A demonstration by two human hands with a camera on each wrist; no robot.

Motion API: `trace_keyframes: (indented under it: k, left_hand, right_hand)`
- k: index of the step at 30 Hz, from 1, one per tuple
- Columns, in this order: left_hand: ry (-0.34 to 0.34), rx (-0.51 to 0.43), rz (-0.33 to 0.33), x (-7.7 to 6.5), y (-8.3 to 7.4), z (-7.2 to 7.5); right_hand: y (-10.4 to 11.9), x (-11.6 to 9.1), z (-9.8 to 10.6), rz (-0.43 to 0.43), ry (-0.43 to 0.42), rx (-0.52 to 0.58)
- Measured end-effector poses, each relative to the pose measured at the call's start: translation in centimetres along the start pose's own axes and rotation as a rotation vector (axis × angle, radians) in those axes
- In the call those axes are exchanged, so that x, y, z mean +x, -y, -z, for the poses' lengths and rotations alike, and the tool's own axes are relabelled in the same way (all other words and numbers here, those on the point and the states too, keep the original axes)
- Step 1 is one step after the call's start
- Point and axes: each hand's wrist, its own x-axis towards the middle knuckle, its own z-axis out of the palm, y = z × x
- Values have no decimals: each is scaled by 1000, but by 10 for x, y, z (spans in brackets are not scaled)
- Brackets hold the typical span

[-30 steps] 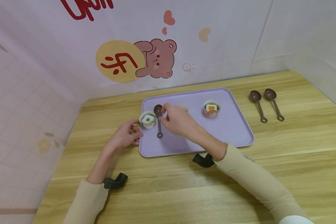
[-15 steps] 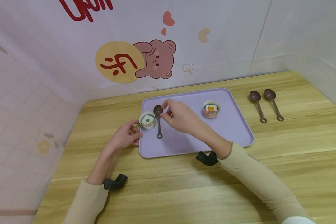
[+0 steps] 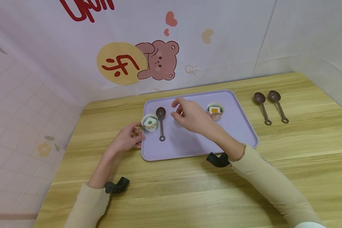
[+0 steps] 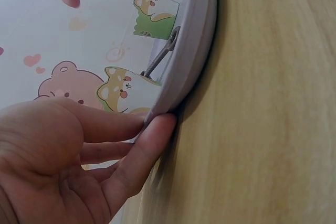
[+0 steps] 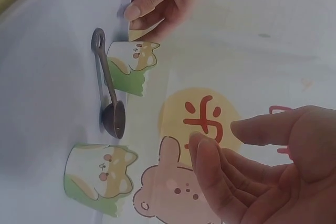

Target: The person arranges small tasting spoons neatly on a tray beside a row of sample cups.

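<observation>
My left hand pinches the left rim of a lilac tray between thumb and finger, clearest in the left wrist view. On the tray by that hand stands a white-and-green paper cup holding a white piece with a green dot. Beside it lies a brown measuring spoon, bowl toward the back. My right hand hovers over the tray's middle, holding nothing, thumb and fingers apart. Under it, mostly hidden in the head view, stands another dog-printed paper cup. A pink paper cup with an orange-topped white piece stands further right.
Two more brown measuring spoons lie side by side on the wooden table, right of the tray. A wall sheet printed with a bear rises behind the table's back edge.
My right hand has drawn back to the right, away from the measuring spoon beside the left cup. The spoon stays lying on the tray. My left hand keeps its place at the rim.
</observation>
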Motion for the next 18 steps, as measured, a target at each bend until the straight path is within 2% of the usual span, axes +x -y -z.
trace_keyframes:
  k: [18]
  left_hand:
    - [3, -1, -9, 0, 2, 1]
  right_hand:
    - [-16, -3, 11, 31, -29, 77]
